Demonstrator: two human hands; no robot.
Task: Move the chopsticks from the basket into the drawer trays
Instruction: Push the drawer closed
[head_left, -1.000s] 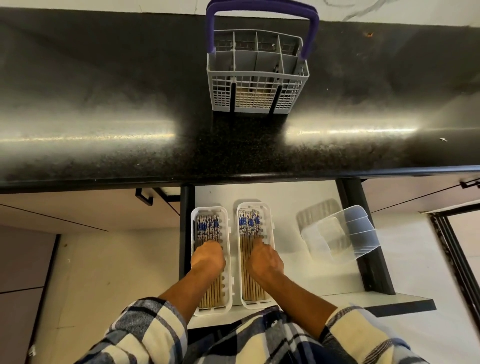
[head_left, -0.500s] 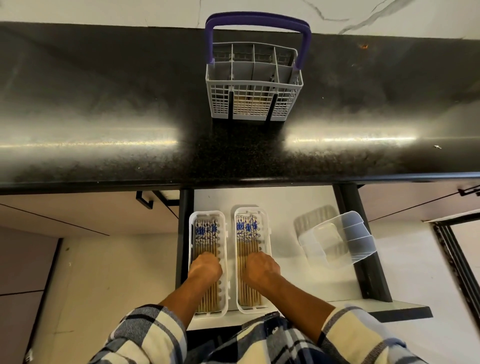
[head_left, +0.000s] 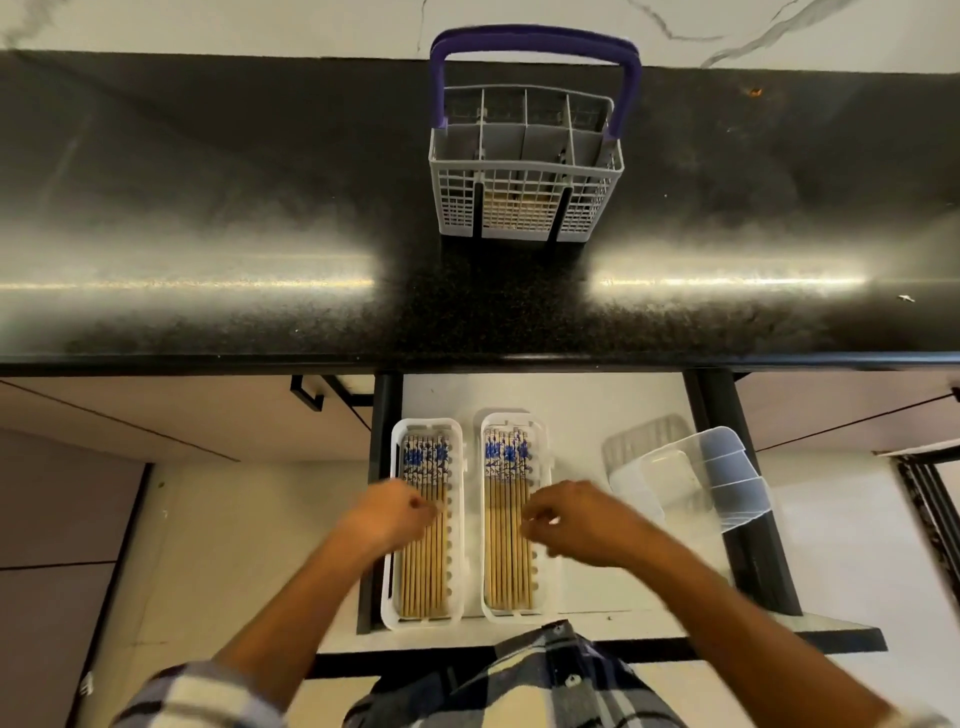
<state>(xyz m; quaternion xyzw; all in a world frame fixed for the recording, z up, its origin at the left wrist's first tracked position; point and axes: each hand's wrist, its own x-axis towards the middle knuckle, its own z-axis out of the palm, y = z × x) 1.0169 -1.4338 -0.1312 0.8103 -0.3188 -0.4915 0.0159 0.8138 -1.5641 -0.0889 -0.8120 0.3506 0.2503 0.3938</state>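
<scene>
- We see the black speckled worktop (head_left: 208, 208) spanning the whole width, with bright glare bands on its front half to left and right.
- Below its front edge the white drawer (head_left: 571, 405) stands pulled out, dark rails along both sides.
- We find the grey basket (head_left: 524, 208) with its purple handle at the worktop's back edge, near the middle; through the front mesh some pale sticks show in the centre compartment.
- A clear plastic container (head_left: 727, 478) lies tilted at the drawer's right side, resting against the right rail.
- The left tray (head_left: 457, 519) sits along the drawer's left edge, and the right tray (head_left: 545, 457) lies just beside it, parallel.
- The chopsticks (head_left: 423, 571) fill both trays in flat rows, blue-patterned ends toward the worktop.
- Our left hand (head_left: 389, 514) hangs over the left tray's left rim, fingers loosely curled, holding nothing that we can make out.
- Our right hand (head_left: 576, 519) hangs over the right tray's right rim, fingers likewise loosely curled and blurred; we see nothing in its grasp.
- Plaid sleeves (head_left: 208, 696) show at the bottom.
</scene>
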